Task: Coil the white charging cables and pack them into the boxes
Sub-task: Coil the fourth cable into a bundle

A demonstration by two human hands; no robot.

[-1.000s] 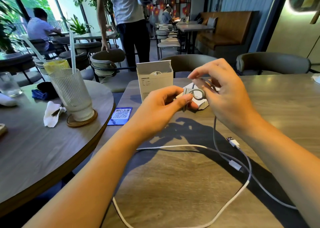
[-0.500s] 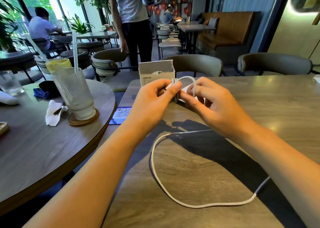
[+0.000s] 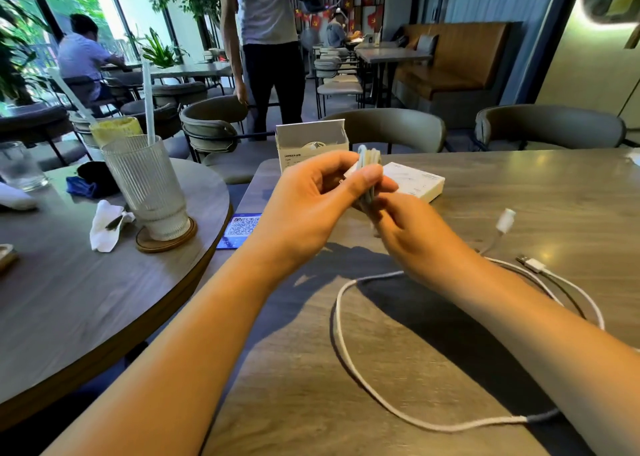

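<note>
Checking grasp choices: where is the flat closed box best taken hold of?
Grip the flat box across its long side edges, coming from above. It lies flat on the table, so only top and sides are free. The hands partly block its near end.

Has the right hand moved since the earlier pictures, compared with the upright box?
Yes. The right hand was level with the upright box earlier; now it sits lower and nearer the person, under the coil, which the left hand pinches.
</note>
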